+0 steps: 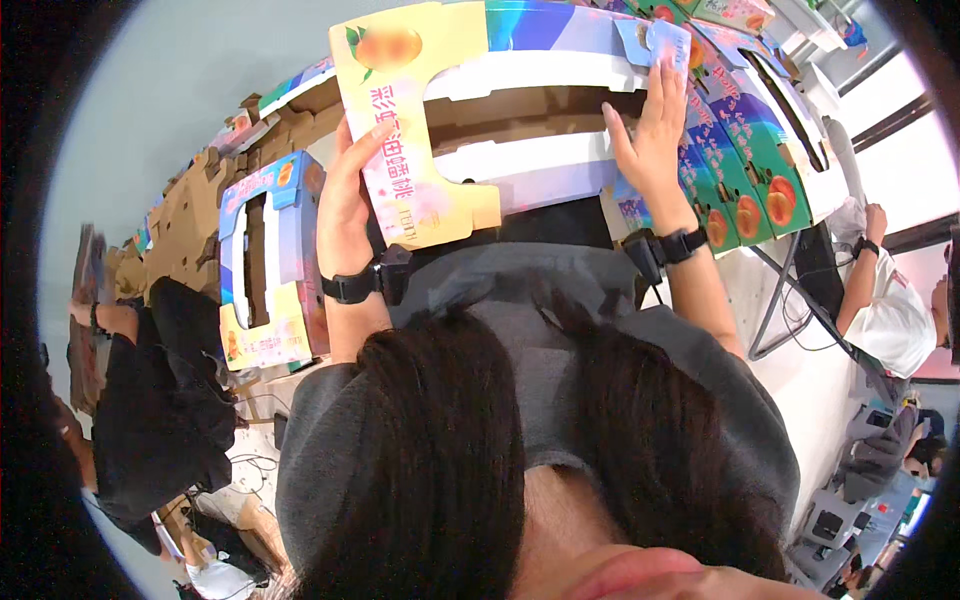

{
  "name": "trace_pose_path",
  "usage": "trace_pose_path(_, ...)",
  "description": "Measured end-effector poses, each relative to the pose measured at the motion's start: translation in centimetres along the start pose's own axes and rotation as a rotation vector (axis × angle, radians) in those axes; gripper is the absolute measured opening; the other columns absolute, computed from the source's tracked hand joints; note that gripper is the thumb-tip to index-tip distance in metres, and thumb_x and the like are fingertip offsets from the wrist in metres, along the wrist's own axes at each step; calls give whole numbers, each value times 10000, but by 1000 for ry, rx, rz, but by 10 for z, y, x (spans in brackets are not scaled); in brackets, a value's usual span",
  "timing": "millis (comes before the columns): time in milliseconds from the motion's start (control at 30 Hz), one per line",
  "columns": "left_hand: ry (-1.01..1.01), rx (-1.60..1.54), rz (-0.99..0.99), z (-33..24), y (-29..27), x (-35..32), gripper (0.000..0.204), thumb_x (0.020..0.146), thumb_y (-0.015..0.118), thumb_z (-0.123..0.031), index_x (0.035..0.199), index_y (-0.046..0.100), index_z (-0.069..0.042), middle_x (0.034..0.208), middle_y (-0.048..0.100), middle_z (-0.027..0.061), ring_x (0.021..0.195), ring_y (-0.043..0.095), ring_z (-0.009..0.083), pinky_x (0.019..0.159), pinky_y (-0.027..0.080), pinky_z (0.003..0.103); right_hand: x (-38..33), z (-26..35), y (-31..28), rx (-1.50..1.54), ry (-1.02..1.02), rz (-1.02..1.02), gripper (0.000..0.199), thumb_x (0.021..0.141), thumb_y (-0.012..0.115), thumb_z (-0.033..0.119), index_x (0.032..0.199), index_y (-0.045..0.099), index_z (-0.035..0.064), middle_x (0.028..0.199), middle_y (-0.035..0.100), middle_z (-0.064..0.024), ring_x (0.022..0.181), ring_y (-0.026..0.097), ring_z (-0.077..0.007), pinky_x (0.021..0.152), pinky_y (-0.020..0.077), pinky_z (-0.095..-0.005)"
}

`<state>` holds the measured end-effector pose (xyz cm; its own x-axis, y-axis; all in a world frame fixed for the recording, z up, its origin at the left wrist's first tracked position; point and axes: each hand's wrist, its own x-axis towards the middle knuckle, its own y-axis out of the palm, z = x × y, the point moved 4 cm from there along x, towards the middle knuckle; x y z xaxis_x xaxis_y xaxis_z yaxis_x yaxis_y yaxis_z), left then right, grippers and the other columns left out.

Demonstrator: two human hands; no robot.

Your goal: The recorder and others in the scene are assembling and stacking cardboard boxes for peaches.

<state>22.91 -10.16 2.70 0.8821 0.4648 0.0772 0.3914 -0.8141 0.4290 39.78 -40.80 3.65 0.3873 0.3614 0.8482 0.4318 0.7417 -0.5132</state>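
Observation:
A fruit carton (440, 190), yellow and lilac with a peach picture, lies in front of me. Its wide cut-out shows bare brown cardboard inside. My left hand (345, 205) grips the carton's left side, thumb on the yellow panel and fingers mostly hidden behind the edge. At the opposite end my right hand (655, 150) is spread, with fingers straight and fingertips lying on a small blue flap (655, 45). Its thumb stands apart over the cut-out.
A finished-looking carton (268, 265) stands to the left, near flat brown cardboard pieces (185, 210). Several green peach cartons (745, 190) line the right side. A person in black (160, 390) is at left, another in white (895, 320) at right. Cables (800, 310) hang by a table leg.

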Motion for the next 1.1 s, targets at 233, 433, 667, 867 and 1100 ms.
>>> trace_pose_path(233, 28, 28, -23, -5, 5, -11, 593, 795, 723, -122, 1317, 461, -19, 1113, 643, 106, 942, 662, 172, 811, 541, 304, 17, 11, 13, -19, 84, 11, 952, 828, 633, 547, 1455, 252, -58, 1531, 202, -276, 1441, 162, -390, 1140, 120, -544)
trace_pose_path(433, 19, 45, -12, -2, 2, -8, 608, 781, 726, -117, 1322, 462, -30, 1108, 650, 106, 951, 669, 180, 806, 547, 314, 21, 17, 16, -65, 127, 10, 1083, 741, 662, 661, 1438, 278, -73, 1529, 201, -280, 1441, 158, -393, 1120, 123, -596)
trace_pose_path(667, 27, -49, -36, 1, 5, -7, 552, 802, 724, -133, 1278, 482, 8, 1082, 658, 121, 913, 678, 178, 784, 554, 298, 24, 15, 12, -150, 151, 102, 1022, 757, 636, 670, 1464, 300, 12, 1522, 215, -277, 1427, 152, -435, 1108, 75, -643)
trace_pose_path(867, 28, -174, -68, 4, -4, 1, 494, 806, 714, -107, 1235, 502, 18, 1052, 664, 125, 892, 682, 201, 770, 564, 319, 22, 40, -11, -57, 92, 196, 799, 780, 679, 527, 1387, 455, 58, 1484, 313, -237, 1398, 214, -439, 1127, 95, -603)
trace_pose_path(1100, 442, -143, -105, -5, 12, -20, 489, 843, 622, -51, 1294, 437, -10, 1177, 589, 126, 1047, 627, 227, 884, 536, 361, 32, 98, -32, 586, 113, 297, 290, 820, 700, 203, 1081, 681, 78, 1011, 715, -97, 1043, 655, -225, 1116, 261, -535)
